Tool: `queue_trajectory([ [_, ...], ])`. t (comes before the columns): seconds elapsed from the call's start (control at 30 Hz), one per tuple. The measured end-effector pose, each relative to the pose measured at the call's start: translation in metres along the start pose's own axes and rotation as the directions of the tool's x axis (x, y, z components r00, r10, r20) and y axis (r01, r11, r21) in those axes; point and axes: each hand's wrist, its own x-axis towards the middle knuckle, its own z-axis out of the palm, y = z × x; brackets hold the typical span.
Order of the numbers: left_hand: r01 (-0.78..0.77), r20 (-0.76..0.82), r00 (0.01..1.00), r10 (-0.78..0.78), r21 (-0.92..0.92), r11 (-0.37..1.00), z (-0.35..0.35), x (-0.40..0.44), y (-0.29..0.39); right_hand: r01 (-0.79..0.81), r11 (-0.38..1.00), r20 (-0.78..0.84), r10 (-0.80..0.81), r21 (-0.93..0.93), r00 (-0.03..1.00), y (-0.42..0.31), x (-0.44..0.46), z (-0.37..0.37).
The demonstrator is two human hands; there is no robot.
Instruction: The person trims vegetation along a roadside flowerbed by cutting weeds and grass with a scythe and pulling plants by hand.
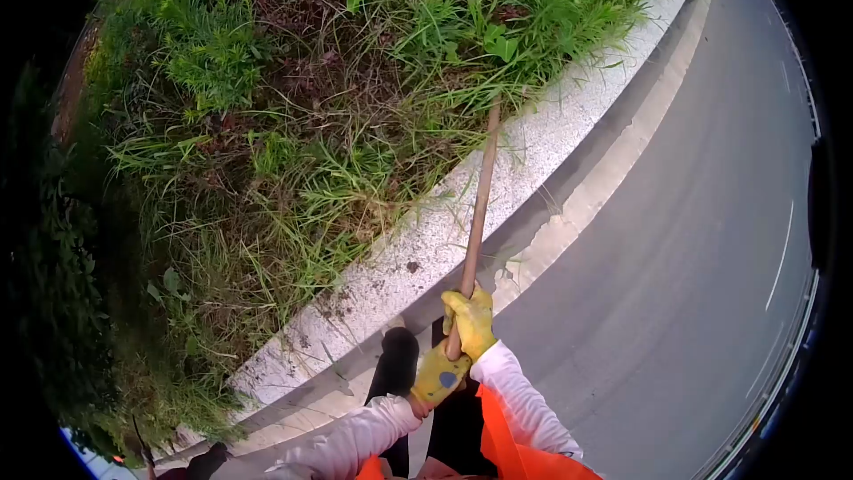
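Note:
A long wooden pole (481, 202) reaches from my hands across the white kerb into the grass, where its far end is hidden. My right hand (471, 320), in a stained yellow work glove, is wrapped round the pole a little above its near end. Just below, my left hand (439, 377), gloved the same way with a bluish patch on its back, closes on the near end. The pole slopes up and slightly to the right, crossing the kerb toward the green blades.
Thick grass and weeds (293, 151) cover the bank on the left. A rough white kerb (391, 280) curves between it and the grey road (675, 258). Below me are my dark-clad legs (395, 364) and an orange vest (506, 436). A dark thin stick (141, 440) stands at lower left.

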Motion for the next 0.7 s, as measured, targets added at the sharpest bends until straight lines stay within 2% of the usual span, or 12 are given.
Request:
queue_trajectory([
  [0.03,0.01,-0.009,1.0,-0.01,0.002,1.0,0.003,0.015,0.009,0.081,0.996,-0.119,-0.076,0.044,0.99,-0.013,0.001,-0.009],
  [0.13,-0.593,0.428,0.784,0.449,0.304,0.746,0.013,0.068,0.034,0.346,0.901,-0.423,-0.215,0.262,0.88,-0.063,-0.013,-0.027],
  [0.2,-0.618,0.547,0.767,0.335,0.491,0.614,0.01,0.089,0.097,0.484,0.849,-0.503,-0.33,0.213,0.799,-0.072,0.003,-0.025],
  [0.23,-0.278,0.426,0.861,0.279,-0.066,0.958,-0.014,0.119,0.034,0.457,0.788,-0.513,-0.213,0.413,0.831,-0.073,0.016,-0.014],
  [0.27,-0.153,0.333,0.924,0.188,-0.129,0.98,-0.05,0.115,0.006,0.411,0.689,-0.498,-0.083,0.597,0.863,-0.068,0.025,-0.002],
  [0.3,-0.042,0.233,0.968,0.093,-0.217,0.975,-0.086,0.111,-0.021,0.331,0.762,-0.437,-0.07,0.557,0.897,-0.047,0.027,0.04],
  [0.37,0.122,-0.229,0.96,-0.159,-0.167,0.978,-0.128,-0.011,-0.031,-0.082,0.996,0.033,0.083,-0.021,0.996,0.071,0.011,0.127],
  [0.43,0.331,-0.626,0.713,-0.318,-0.099,0.938,-0.143,-0.118,-0.029,-0.298,0.935,0.144,0.327,-0.191,0.934,0.135,-0.056,0.169],
  [0.57,0.227,-0.503,0.813,-0.292,-0.189,0.955,-0.093,-0.148,-0.045,-0.301,0.949,0.32,0.314,-0.09,0.894,0.135,-0.089,0.118],
  [0.6,0.223,-0.425,0.859,-0.286,-0.192,0.956,-0.079,-0.14,-0.045,-0.297,0.934,0.272,0.344,-0.2,0.899,0.103,-0.085,0.103],
  [0.67,0.078,-0.409,0.894,-0.18,-0.254,0.964,-0.044,-0.109,-0.041,-0.212,0.972,0.157,0.226,-0.099,0.961,0.107,-0.064,0.07],
  [0.7,0.067,-0.318,0.943,-0.102,-0.12,0.991,-0.039,-0.096,-0.037,-0.147,0.984,0.111,0.158,-0.104,0.981,0.088,-0.058,0.054],
])
